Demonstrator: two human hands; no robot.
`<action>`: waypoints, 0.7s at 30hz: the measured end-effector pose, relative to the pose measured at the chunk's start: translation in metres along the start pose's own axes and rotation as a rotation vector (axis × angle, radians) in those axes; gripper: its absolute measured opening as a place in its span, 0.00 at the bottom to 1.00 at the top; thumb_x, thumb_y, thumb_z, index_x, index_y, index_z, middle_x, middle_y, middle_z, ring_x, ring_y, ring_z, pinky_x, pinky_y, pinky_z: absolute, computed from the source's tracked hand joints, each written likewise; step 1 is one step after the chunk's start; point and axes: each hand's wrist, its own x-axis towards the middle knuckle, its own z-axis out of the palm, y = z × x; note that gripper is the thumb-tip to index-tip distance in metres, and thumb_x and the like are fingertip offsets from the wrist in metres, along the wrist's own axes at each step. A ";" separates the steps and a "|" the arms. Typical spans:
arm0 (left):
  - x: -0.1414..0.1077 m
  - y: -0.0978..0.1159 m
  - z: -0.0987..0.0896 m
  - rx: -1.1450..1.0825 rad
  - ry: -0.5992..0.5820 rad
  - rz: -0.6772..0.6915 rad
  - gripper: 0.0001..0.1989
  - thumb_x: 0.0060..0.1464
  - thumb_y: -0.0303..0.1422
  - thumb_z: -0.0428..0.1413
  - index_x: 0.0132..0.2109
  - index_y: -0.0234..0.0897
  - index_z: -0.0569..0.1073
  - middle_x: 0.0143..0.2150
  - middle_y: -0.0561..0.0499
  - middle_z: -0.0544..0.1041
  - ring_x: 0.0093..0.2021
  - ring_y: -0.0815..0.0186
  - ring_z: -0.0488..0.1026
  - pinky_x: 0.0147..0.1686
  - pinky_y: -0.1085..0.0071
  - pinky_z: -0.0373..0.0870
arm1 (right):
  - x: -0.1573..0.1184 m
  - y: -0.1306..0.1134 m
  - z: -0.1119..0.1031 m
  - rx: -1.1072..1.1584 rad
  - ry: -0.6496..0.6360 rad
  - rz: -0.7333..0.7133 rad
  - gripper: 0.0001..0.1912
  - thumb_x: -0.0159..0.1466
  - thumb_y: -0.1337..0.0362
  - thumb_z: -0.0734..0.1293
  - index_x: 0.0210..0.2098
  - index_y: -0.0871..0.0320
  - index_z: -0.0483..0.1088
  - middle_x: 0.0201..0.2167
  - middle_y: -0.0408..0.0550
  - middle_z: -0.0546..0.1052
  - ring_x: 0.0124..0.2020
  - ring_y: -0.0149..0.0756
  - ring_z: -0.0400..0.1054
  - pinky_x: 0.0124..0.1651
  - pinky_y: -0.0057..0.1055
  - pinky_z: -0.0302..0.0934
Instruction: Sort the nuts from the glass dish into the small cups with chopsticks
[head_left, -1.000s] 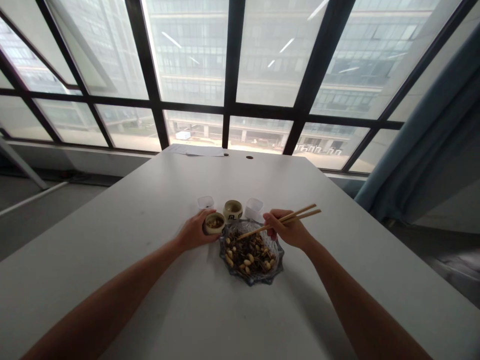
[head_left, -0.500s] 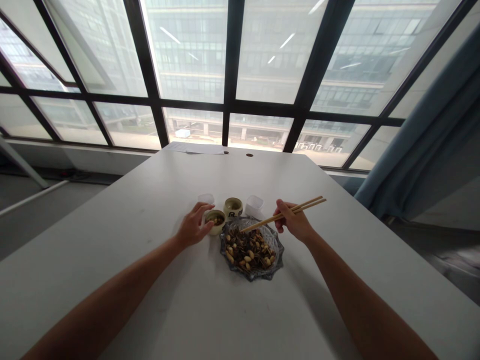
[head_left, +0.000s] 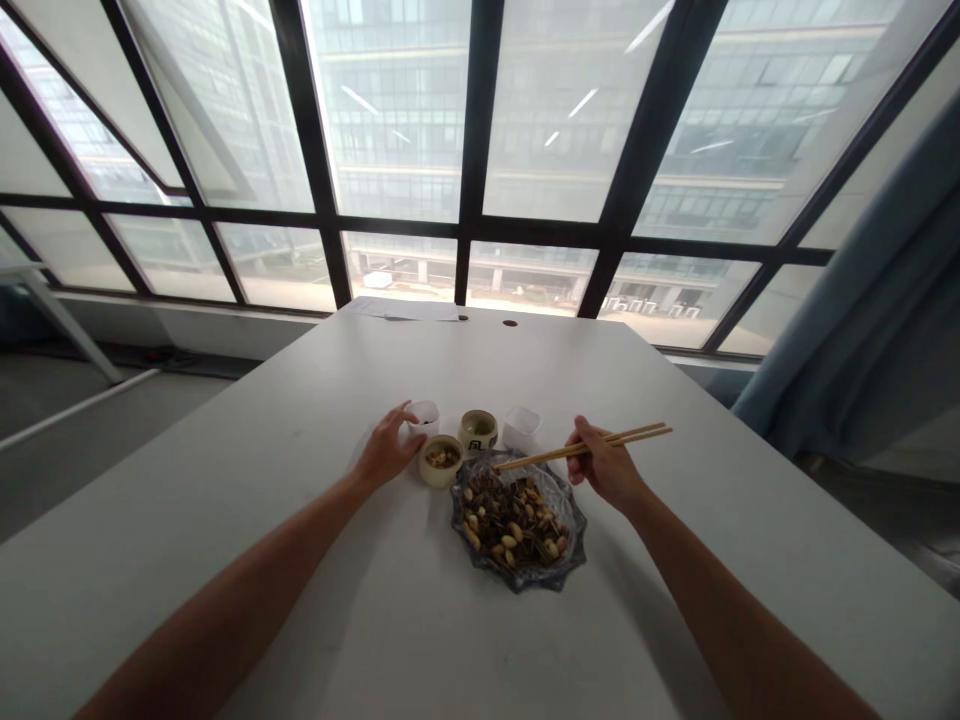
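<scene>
Setting: big dark-framed windows [head_left: 480, 200] facing an office block, with a white table [head_left: 300, 600] running out from the person toward them
Chopsticks: wooden pair of chopsticks [head_left: 585, 448] held nearly level, tips pointing left and hanging over the far rim of the glass dish, clear of the food
Right hand: right hand [head_left: 604, 468] closed around the chopsticks at their middle, just right of the dish, thick ends sticking out to the right
Glass dish: scalloped glass dish [head_left: 517, 520] near the table's middle, piled with a dark mix and pale peanuts
Left hand: left hand [head_left: 386, 450] loosely open, fingers spread, resting on the table; the fingertips reach the small white cup [head_left: 424, 415], though actual touch cannot be told
Beige cup: low beige cup [head_left: 441, 461] with some of the mix in it, just right of the left hand and just beside the dish's left rim
Marked cup: second beige cup [head_left: 478, 430] with a dark mark on its side, behind the dish, between the white cup and a small clear tub [head_left: 522, 427]
Far edge: sheet of paper [head_left: 405, 310] lying at the table's far end near the windows
Right side: blue-grey curtain [head_left: 862, 300] hanging beside the glass
</scene>
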 end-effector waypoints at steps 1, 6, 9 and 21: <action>0.000 0.001 0.000 -0.023 0.013 0.004 0.07 0.53 0.33 0.59 0.40 0.39 0.71 0.59 0.41 0.72 0.60 0.55 0.70 0.59 0.52 0.69 | 0.000 0.000 0.000 0.024 0.008 -0.003 0.28 0.48 0.39 0.75 0.20 0.60 0.70 0.09 0.43 0.69 0.08 0.28 0.59 0.10 0.25 0.58; 0.001 0.006 -0.005 -0.074 0.105 0.056 0.12 0.51 0.31 0.60 0.44 0.40 0.70 0.54 0.43 0.72 0.57 0.57 0.71 0.54 0.56 0.74 | 0.002 -0.004 -0.001 0.224 0.036 -0.034 0.26 0.52 0.44 0.76 0.20 0.58 0.66 0.10 0.39 0.67 0.09 0.26 0.58 0.13 0.25 0.60; 0.001 0.008 -0.005 -0.108 0.126 0.063 0.23 0.51 0.31 0.61 0.54 0.41 0.67 0.56 0.43 0.71 0.56 0.57 0.71 0.50 0.58 0.76 | 0.003 -0.006 -0.003 0.277 0.058 -0.026 0.24 0.55 0.46 0.75 0.20 0.57 0.65 0.10 0.38 0.66 0.10 0.26 0.57 0.14 0.25 0.60; -0.001 0.010 0.002 -0.155 0.093 0.002 0.31 0.51 0.33 0.62 0.61 0.41 0.63 0.58 0.42 0.71 0.56 0.56 0.72 0.51 0.57 0.77 | -0.009 -0.027 0.087 -0.198 0.025 -0.354 0.30 0.58 0.35 0.65 0.23 0.56 0.68 0.14 0.45 0.72 0.14 0.31 0.65 0.17 0.28 0.62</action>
